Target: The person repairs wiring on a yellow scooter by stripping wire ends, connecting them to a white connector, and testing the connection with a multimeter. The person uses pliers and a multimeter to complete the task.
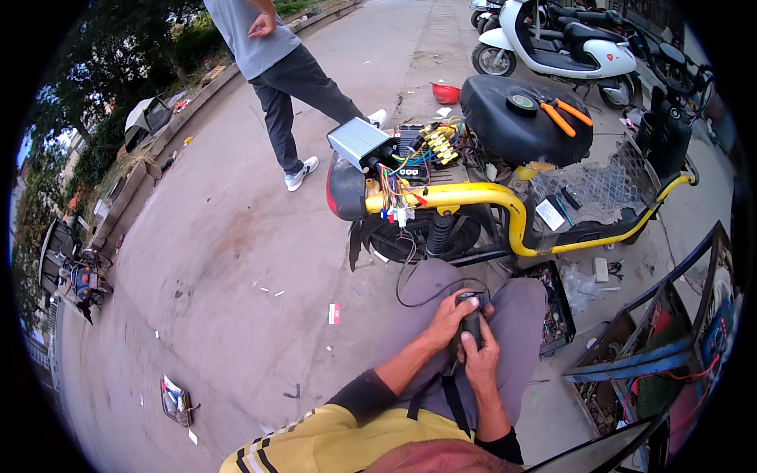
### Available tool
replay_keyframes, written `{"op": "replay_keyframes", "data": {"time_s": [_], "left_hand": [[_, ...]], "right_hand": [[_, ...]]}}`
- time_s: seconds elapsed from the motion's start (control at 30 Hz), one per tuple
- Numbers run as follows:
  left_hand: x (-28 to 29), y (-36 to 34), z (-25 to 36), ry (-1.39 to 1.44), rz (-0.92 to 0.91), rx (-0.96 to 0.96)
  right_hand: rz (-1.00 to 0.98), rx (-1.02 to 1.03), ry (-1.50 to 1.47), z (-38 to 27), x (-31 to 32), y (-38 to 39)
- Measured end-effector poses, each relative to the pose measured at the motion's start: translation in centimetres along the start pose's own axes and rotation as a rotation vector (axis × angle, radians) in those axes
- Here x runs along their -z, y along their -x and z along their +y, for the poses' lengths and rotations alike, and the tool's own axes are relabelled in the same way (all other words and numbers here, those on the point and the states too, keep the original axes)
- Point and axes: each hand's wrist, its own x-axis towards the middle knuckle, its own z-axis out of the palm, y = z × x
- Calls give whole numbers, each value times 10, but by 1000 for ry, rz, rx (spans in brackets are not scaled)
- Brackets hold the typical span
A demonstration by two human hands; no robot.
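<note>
Over my lap, my left hand [448, 322] is closed around the upper end of a black throttle grip [471, 324], its thumb on top. My right hand [480, 359] wraps the lower part, thumb pressed along it. A thin dark cable [400, 293] loops from the grip's end toward white connectors [403, 215] on the scooter. These hang from a bundle of coloured wires beside a silver finned controller box [361, 143], which rests tilted on the tail of a yellow-framed electric scooter [481, 191]. Yellow terminal connectors [438, 145] stand next to the box.
Orange-handled pliers [561, 119] and a roll of black tape [521, 104] lie on the black seat [493, 130]. A parts tray [554, 303] sits by my right knee, near a metal rack [631, 369]. Another person [288, 87] stands behind the scooter; a white scooter [552, 51] is parked beyond.
</note>
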Motion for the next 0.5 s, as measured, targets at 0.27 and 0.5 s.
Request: {"op": "replay_keyframes", "data": {"time_s": [0.27,0.5], "left_hand": [[4,-3,-5,137,-2,67],[3,-7,-2,112,-3,19]], "right_hand": [[-34,-317,-380,-7,6,-2],[-33,-382,-518,0,8,-7]]}}
